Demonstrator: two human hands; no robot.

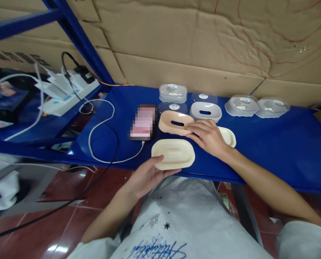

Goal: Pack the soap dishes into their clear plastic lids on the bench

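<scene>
My left hand (149, 176) holds a cream oval plastic dish (173, 154) over the table's front edge, thumb inside the rim and fingers beneath. Just beyond it, my right hand (207, 136) grips the right end of a peach oval plastic piece (167, 121) with a slot in its middle. A white slotted piece (214, 114) of the same shape sits behind my right fingers. Partly hidden by my right hand, another cream dish (229, 137) lies on the blue table.
Clear-lidded boxes with round labels, such as one at the back (173, 94) and another to the right (241, 105), line the cardboard wall (160, 68). Left of the dishes lies a phone (143, 122) on a white cable (90, 138). A loaded power strip (68, 99) stands at the left.
</scene>
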